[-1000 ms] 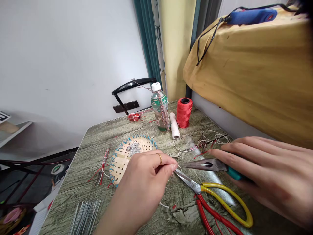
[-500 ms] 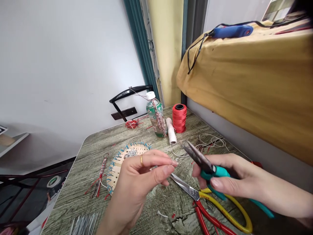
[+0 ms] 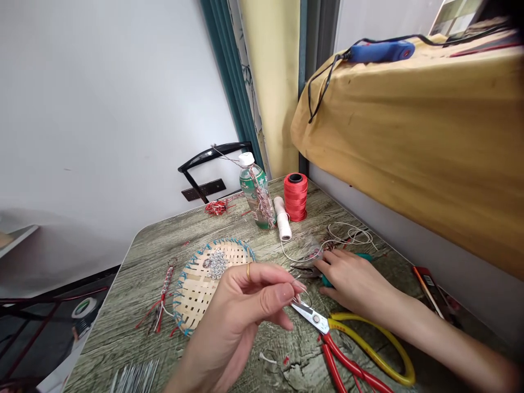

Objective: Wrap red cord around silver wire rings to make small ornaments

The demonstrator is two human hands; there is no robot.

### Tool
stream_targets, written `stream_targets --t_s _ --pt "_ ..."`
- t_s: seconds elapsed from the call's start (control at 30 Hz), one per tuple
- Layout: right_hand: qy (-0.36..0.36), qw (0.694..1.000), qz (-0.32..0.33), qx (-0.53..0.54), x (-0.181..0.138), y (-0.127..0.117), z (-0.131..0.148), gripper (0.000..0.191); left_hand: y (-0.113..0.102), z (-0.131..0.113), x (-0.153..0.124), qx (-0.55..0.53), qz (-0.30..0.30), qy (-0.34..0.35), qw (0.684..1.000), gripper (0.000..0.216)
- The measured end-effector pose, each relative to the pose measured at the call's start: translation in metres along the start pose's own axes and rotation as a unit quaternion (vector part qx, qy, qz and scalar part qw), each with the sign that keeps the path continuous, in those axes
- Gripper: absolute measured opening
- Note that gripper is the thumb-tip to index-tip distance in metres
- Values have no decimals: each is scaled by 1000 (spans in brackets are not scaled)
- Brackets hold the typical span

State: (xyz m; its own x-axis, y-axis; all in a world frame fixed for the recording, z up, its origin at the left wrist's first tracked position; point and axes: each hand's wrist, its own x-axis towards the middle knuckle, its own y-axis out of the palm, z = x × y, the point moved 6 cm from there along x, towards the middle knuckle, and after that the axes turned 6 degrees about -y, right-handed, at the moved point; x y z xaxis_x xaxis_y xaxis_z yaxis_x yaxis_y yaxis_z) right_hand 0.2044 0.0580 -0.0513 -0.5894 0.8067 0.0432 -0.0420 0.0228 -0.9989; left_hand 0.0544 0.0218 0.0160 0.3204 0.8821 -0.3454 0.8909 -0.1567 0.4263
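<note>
My left hand (image 3: 248, 305), wearing a gold ring, pinches a small loop of thin wire (image 3: 307, 297) between thumb and forefinger. At the right, my right hand (image 3: 352, 278) is palm-down on the table, its fingers curled over pliers with teal handles (image 3: 364, 256). Their dark jaws (image 3: 303, 271) point left and lie low against the tabletop; the grip is partly hidden under the hand. Scissors (image 3: 316, 319) with a yellow handle lie just below both hands, next to red tool handles (image 3: 334, 367). Behind my left hand is a round woven bamboo piece (image 3: 192, 303) with blue edge stitching and clear beads (image 3: 216, 265).
A bottle (image 3: 256, 196), a white thread roll (image 3: 282, 219) and a red thread spool (image 3: 295, 197) stand or lie at the back. Loose cord (image 3: 356, 234) lies right. A braided tassel (image 3: 166, 289) and metal rods (image 3: 135, 376) are at left. A cloth-covered surface (image 3: 401, 125) overhangs the right.
My right hand has lowered the teal-handled pliers from mid-air to the tabletop. My left hand keeps its pinch, and the wire loop shows more clearly. The view has shifted slightly.
</note>
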Motion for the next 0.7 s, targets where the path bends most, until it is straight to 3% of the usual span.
stream_targets --t_s 0.17,0.3,0.4,0.47,0.5,0.53,0.6,0.7 --pt "-29 999 -11 20 2 3 0 35 0 -3 -3 49 -32 38 998 5" --pt "-42 997 -24 57 4 3 -3 31 1 -7 -5 113 -41 80 990 7" --pt "-44 993 -49 101 2 -15 -3 17 1 -10 -4 165 -41 120 978 7" --pt "-51 984 -79 148 -3 -36 1 22 1 -11 -2 202 -48 148 967 10" --pt "-59 976 -104 181 -6 -49 3 24 1 -11 -1 223 -55 162 960 11" --pt "-74 949 -148 270 -11 -63 6 23 2 -11 -1 246 -63 175 951 12" --pt "-110 908 -177 362 -18 -82 14 22 4 -12 -1 297 -80 211 928 14" --pt "-136 896 -162 391 -24 -88 23 19 12 -15 -6 379 -95 288 874 14"
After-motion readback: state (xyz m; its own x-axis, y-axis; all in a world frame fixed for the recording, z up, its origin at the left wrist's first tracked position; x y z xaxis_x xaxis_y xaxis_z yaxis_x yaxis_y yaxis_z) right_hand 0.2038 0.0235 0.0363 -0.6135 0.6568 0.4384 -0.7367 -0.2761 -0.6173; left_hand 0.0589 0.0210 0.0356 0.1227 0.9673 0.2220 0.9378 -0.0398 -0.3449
